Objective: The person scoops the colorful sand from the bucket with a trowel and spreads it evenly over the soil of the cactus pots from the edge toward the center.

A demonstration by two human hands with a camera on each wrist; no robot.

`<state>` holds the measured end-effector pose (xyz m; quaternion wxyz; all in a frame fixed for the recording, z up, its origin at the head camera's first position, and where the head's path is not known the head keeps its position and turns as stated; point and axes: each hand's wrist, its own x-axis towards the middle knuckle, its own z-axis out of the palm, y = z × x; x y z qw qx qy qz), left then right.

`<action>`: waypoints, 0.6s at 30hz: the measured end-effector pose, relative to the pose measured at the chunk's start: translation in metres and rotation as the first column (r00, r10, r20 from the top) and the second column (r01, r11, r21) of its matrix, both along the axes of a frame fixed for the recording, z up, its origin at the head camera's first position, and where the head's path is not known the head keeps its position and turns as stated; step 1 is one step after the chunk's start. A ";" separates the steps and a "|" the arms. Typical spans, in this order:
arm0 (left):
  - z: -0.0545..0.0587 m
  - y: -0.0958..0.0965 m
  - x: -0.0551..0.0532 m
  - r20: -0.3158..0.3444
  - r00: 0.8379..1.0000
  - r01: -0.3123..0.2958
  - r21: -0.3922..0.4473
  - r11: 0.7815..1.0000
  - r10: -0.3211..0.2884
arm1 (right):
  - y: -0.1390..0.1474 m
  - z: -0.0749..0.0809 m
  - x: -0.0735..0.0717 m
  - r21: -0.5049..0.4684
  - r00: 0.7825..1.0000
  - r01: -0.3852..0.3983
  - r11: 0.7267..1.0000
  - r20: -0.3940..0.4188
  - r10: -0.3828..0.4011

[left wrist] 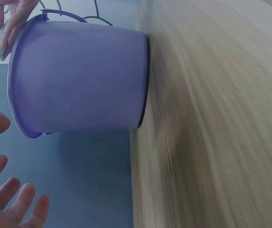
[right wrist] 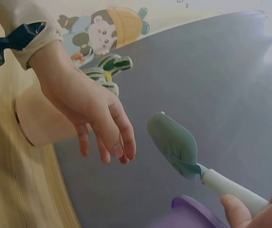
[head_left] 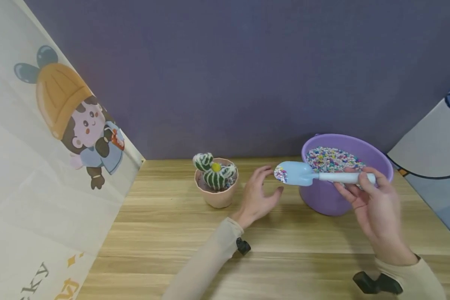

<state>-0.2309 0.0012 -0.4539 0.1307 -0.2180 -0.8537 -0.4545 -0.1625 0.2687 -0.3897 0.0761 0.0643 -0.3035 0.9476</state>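
Observation:
My right hand (head_left: 378, 204) grips the pale handle of a small light-blue trowel (head_left: 299, 173), held level over the near rim of a purple bucket (head_left: 331, 200). Small multicoloured pebbles (head_left: 280, 174) lie at the tip of its blade. More such pebbles (head_left: 330, 157) fill part of the bucket. Between the bucket and a potted cactus (head_left: 215, 179), my left hand (head_left: 258, 196) is held with its fingers spread and nothing in them, close to the trowel's tip. In the right wrist view the trowel's underside (right wrist: 173, 145) shows, with the left hand (right wrist: 95, 111) beside it.
The cactus stands in a pinkish pot (head_left: 219, 199) on the wood-grain table (head_left: 153, 233). A dark blue-grey wall (head_left: 225, 83) rises right behind. White panels with cartoon prints, one a figure in an orange hat (head_left: 60, 96), border the left and right sides.

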 end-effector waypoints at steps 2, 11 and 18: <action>-0.001 -0.004 0.001 -0.007 1.000 -0.002 -0.002 1.000 0.002 | -0.004 -0.001 0.001 -0.008 1.000 -0.002 1.000 -0.007 0.002; -0.003 -0.021 0.009 -0.064 0.998 -0.008 -0.009 1.000 0.007 | -0.023 -0.006 0.007 0.032 0.999 0.024 0.999 -0.024 -0.024; -0.009 -0.039 0.015 -0.085 0.996 -0.009 -0.036 0.999 0.006 | -0.040 -0.009 0.011 0.028 0.996 0.078 0.997 -0.053 -0.076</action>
